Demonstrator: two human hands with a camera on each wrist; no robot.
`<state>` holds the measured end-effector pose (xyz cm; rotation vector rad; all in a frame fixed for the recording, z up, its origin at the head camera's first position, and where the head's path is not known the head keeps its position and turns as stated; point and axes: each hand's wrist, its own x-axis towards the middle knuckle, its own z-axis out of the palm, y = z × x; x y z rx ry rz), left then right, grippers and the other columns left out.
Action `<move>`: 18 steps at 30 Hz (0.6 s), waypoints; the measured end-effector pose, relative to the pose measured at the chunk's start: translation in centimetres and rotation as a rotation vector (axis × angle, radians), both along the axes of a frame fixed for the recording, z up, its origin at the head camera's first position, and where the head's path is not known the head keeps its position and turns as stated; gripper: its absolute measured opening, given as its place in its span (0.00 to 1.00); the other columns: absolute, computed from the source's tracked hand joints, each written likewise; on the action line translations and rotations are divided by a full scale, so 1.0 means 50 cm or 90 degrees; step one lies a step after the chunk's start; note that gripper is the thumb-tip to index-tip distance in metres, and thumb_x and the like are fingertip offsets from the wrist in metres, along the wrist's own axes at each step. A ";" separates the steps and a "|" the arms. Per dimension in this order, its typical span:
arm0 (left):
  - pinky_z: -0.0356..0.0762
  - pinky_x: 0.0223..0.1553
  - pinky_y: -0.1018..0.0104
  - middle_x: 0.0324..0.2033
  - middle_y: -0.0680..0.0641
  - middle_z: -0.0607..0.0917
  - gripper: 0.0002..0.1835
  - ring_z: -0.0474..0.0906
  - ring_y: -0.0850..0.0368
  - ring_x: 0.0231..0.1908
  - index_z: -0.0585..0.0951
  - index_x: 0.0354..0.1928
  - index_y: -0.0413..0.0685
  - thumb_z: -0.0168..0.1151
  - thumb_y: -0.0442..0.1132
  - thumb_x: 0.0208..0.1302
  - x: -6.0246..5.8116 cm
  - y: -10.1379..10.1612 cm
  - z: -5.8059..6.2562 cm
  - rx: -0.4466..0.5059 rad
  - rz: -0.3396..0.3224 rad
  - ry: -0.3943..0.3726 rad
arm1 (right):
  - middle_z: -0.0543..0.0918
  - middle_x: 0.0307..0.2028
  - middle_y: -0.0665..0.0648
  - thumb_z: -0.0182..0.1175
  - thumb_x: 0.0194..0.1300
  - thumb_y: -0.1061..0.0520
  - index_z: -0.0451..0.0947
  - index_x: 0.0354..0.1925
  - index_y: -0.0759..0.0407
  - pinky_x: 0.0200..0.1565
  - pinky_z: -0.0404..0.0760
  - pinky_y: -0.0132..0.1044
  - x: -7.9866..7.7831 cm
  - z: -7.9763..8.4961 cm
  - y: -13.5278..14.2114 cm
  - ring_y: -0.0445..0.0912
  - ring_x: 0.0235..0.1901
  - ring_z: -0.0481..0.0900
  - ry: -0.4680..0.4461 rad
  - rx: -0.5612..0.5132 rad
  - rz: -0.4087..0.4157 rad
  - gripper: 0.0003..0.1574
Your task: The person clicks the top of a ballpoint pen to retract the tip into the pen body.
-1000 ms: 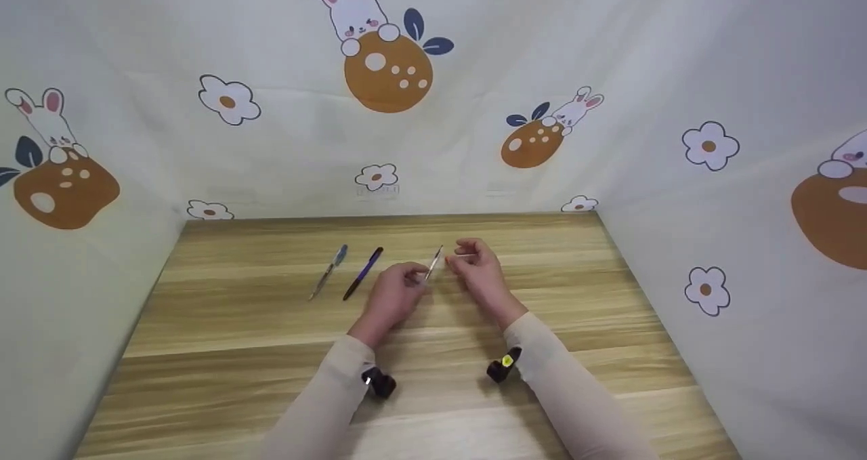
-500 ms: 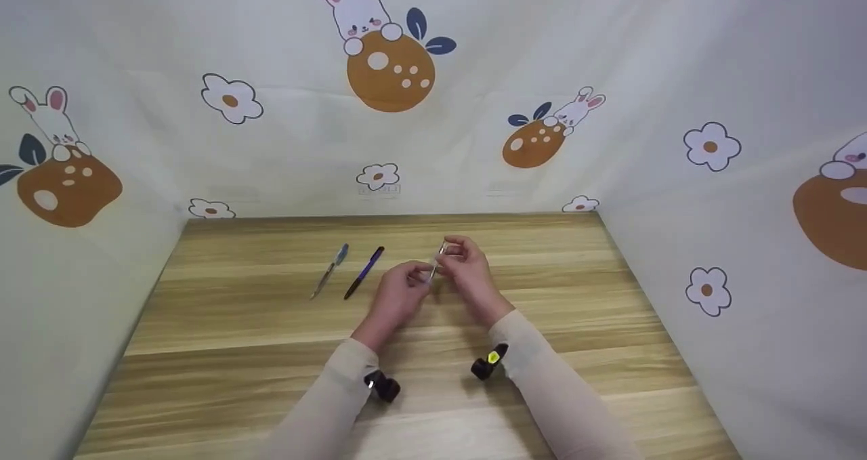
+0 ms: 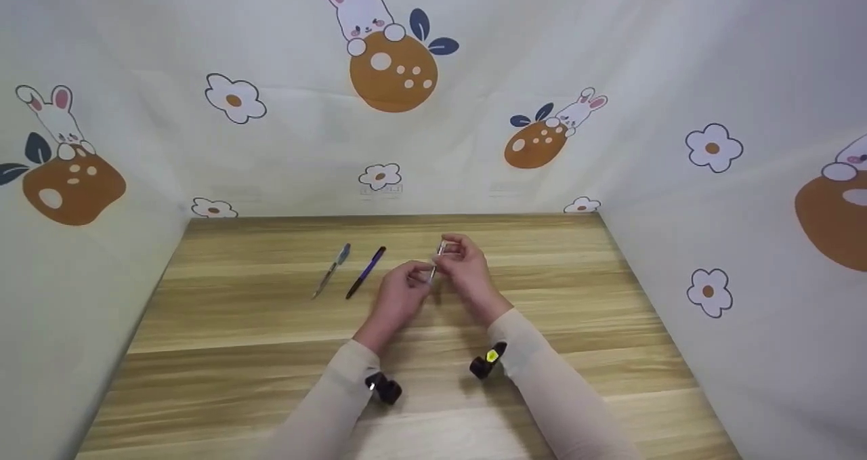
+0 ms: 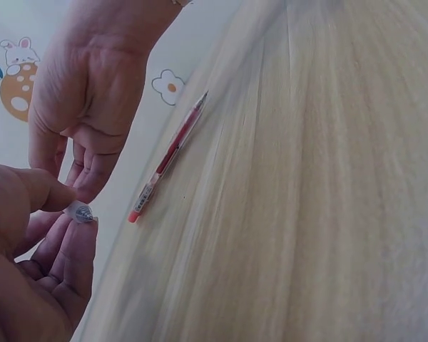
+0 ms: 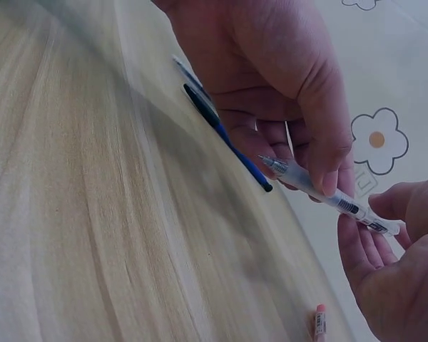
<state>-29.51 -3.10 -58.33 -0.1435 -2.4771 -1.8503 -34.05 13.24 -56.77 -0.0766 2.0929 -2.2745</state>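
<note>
You seem to be working the clear pen (image 5: 348, 206), left hand (image 3: 404, 289) pinching near its tip, right hand (image 3: 467, 268) pinching its far end; next, likely brace the left and turn or press with the right.

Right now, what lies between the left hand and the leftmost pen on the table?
In the head view, the blue pen lies between the left hand and the leftmost pen.

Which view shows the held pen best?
The right wrist view: the held pen shows nearly end to end. Left wrist shows only its tip end beyond the fingers; head shows it small, partly covered.
</note>
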 end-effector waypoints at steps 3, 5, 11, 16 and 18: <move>0.87 0.41 0.61 0.42 0.44 0.90 0.18 0.86 0.53 0.41 0.88 0.58 0.39 0.69 0.25 0.67 0.003 0.001 0.001 0.025 -0.001 -0.012 | 0.82 0.55 0.67 0.68 0.70 0.73 0.77 0.67 0.66 0.51 0.90 0.40 -0.002 0.003 0.000 0.48 0.49 0.85 0.006 0.011 0.008 0.30; 0.86 0.36 0.64 0.41 0.43 0.90 0.18 0.86 0.54 0.39 0.88 0.58 0.39 0.69 0.25 0.67 0.006 0.002 0.002 0.052 0.000 -0.026 | 0.83 0.54 0.66 0.68 0.69 0.73 0.77 0.67 0.66 0.51 0.90 0.41 -0.003 0.006 0.001 0.47 0.48 0.85 0.013 0.025 0.014 0.30; 0.82 0.29 0.68 0.41 0.42 0.90 0.18 0.84 0.55 0.35 0.86 0.57 0.36 0.67 0.22 0.67 0.010 0.002 0.002 0.110 -0.002 -0.049 | 0.81 0.56 0.72 0.67 0.69 0.75 0.77 0.66 0.67 0.53 0.90 0.43 -0.007 0.014 0.002 0.48 0.47 0.85 0.036 0.041 0.041 0.29; 0.82 0.30 0.70 0.40 0.43 0.88 0.17 0.83 0.57 0.34 0.86 0.57 0.34 0.66 0.22 0.67 0.011 0.001 0.000 0.130 -0.009 -0.055 | 0.84 0.52 0.66 0.67 0.69 0.74 0.78 0.66 0.68 0.51 0.90 0.39 -0.008 0.022 0.004 0.47 0.46 0.86 0.051 0.068 0.062 0.28; 0.82 0.30 0.69 0.40 0.44 0.87 0.17 0.83 0.57 0.33 0.85 0.57 0.34 0.65 0.22 0.68 0.012 0.001 -0.001 0.155 -0.013 -0.067 | 0.84 0.51 0.63 0.68 0.70 0.73 0.78 0.67 0.68 0.51 0.89 0.38 -0.007 0.027 0.006 0.48 0.46 0.86 0.054 0.083 0.073 0.29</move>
